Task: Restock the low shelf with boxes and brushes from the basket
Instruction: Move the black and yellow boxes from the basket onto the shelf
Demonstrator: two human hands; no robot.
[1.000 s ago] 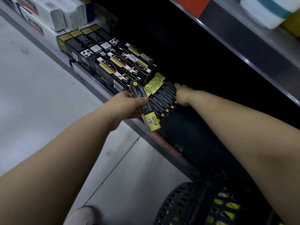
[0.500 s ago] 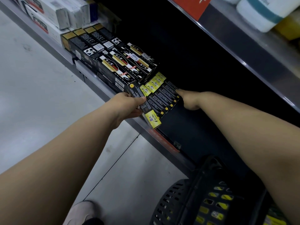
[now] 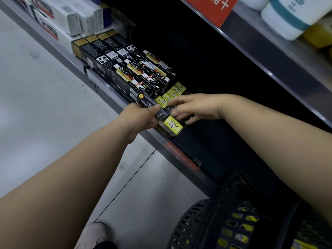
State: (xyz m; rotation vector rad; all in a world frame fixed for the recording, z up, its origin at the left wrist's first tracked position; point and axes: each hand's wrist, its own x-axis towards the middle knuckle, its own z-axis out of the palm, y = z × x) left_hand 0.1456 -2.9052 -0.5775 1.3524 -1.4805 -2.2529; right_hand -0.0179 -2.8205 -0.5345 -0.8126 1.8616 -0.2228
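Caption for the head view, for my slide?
Left hand grips a black-and-yellow cardboard box at the low metal shelf; right hand close beside it.

Black box (image 3: 164, 116) with yellow end; basket (image 3: 197, 221) apparently black.

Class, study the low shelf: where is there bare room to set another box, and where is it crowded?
Free: the shelf floor right of the yellow-ended boxes, bordered by the front rail and reaching toward the basket. Crowded: black boxes and white boxes pack the left; the left hand and right hand work at the yellow-ended row. Back: too dark to judge.
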